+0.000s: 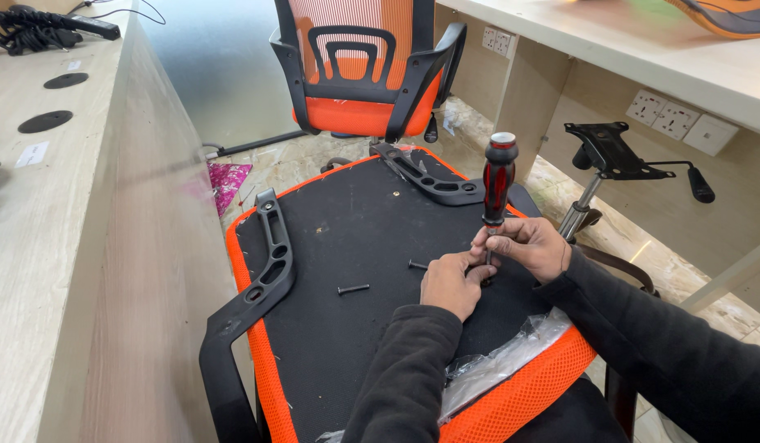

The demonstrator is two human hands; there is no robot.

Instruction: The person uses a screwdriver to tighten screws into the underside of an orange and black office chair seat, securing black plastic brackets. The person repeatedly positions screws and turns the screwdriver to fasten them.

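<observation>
near the centre of the frame the two hands met over the black underside of an upturned orange office chair seat (330, 271). the right hand (531, 246) was curled around the lower shaft of a red and black screwdriver (498, 184), which stood upright with its tip down on the seat base. the left hand (449, 283) was closed just beside it, its fingertips pinching at the tip where the tool met the fabric; what lay under them could not be made out. two loose black bolts (353, 289) lay on the fabric just left of the hands. a black armrest (261, 279) ran along the seat's left edge and another (425, 174) along its upper edge. crumpled clear plastic wrap (499, 361) lay by the lower right edge. a second orange mesh chair (363, 66) stood at the top centre, and a chair base with a tilt mechanism plate (611, 152) stood at the right.
</observation>
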